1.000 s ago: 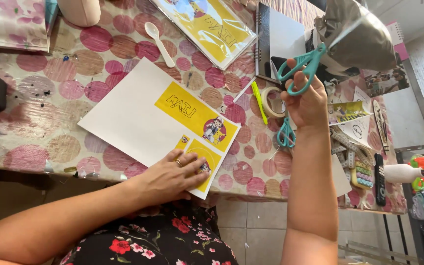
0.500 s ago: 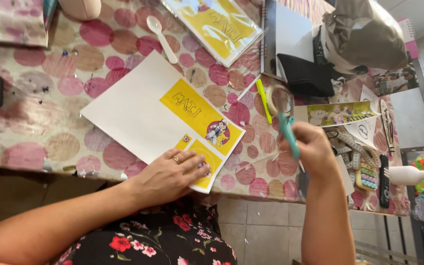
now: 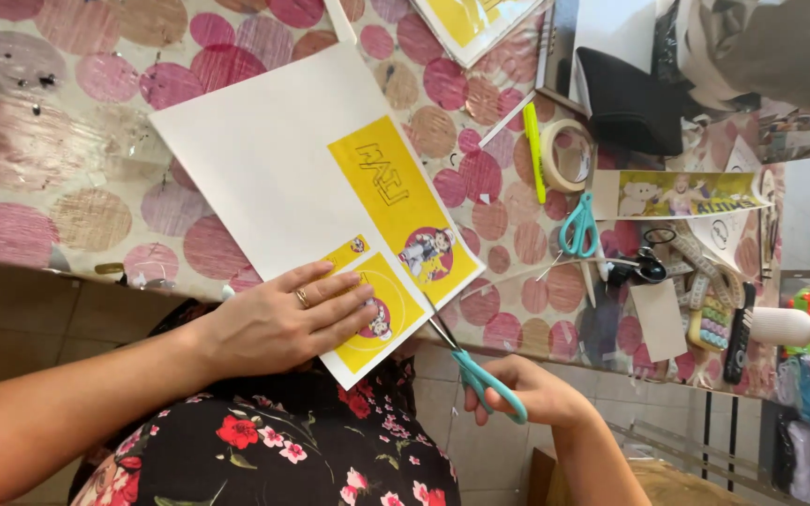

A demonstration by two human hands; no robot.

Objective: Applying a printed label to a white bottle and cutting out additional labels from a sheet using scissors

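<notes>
A white sheet of paper (image 3: 274, 159) with yellow printed panels lies on the pink-dotted tablecloth (image 3: 58, 122), its near corner hanging over the table edge. My left hand (image 3: 278, 323) lies flat on that corner, fingers over a round yellow picture. My right hand (image 3: 527, 394), below the table edge, grips teal-handled scissors (image 3: 480, 375). Their blades point up and touch the right edge of the sheet beside the yellow panel.
A second pair of teal scissors (image 3: 578, 225), a roll of tape (image 3: 564, 155), a yellow-green pen (image 3: 534, 150) and a printed paper strip (image 3: 677, 192) lie at the right. A black case (image 3: 630, 103) and another yellow print (image 3: 475, 23) sit farther back.
My right hand has come down from the far right of the table with the scissors to the near edge of the sheet. My left hand stays on the paper.
</notes>
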